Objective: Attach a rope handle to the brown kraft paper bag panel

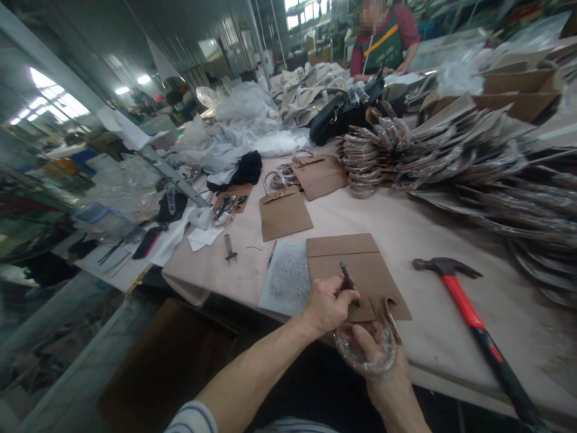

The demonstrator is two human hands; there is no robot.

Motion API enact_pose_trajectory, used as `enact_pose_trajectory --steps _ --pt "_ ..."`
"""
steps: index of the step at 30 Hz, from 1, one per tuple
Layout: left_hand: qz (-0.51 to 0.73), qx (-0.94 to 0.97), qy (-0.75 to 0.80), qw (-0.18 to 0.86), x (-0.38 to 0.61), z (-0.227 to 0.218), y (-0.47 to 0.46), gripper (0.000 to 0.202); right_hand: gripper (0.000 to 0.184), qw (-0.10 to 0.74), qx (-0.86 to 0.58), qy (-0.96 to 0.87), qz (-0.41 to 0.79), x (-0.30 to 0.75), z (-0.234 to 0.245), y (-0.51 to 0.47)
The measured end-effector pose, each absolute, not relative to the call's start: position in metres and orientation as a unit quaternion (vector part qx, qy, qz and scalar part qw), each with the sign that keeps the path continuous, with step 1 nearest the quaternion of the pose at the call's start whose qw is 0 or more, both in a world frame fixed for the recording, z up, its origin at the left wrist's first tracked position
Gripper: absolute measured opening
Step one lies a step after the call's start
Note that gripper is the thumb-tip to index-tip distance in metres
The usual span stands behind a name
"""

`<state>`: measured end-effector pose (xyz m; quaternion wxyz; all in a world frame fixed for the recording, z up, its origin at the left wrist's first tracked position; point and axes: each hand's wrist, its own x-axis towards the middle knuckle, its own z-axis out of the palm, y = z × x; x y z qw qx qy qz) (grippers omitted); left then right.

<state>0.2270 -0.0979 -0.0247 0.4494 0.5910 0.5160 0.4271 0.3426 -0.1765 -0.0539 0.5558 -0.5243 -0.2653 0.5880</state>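
Observation:
My left hand is closed around a short dark metal rod, which stands tilted over a brown leather-like bag panel. The rod's lower end is hidden by my fingers. At the panel's near edge, my right hand grips a looped bag handle wrapped in clear plastic. A brown strap end curls up beside it. Part of the panel's left side lies by a speckled pale board. To the right rests a claw hammer with a red and black grip.
Two more brown panels with handles lie farther back. Stacks of plastic-wrapped handled panels fill the right side. A small metal tool is at left. Across the table, a person works near black bags.

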Motion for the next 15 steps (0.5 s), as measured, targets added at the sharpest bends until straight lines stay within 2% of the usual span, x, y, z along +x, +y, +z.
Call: enact_pose_trajectory --steps 5,7,11,13,15 --pt "0.402 0.653 0.511 0.388 0.227 -0.035 -0.101 0.006 0.044 0.444 -0.6 -0.254 0.616 0.364 -0.064 -0.204" --pt "0.398 0.673 0.504 0.368 0.227 -0.035 -0.103 0.007 0.044 0.371 -0.619 -0.251 0.645 0.38 -0.07 -0.216" --pt "0.395 0.687 0.5 0.349 0.228 -0.034 -0.105 0.008 0.032 0.237 -0.616 -0.336 0.672 0.423 -0.064 -0.225" --pt "0.394 0.694 0.498 0.338 0.228 -0.035 -0.106 0.009 0.036 0.239 -0.666 -0.357 0.61 0.448 -0.055 -0.217" --pt "0.39 0.705 0.492 0.329 0.228 -0.036 -0.107 0.011 0.041 0.274 -0.748 -0.347 0.495 0.472 -0.045 -0.204"
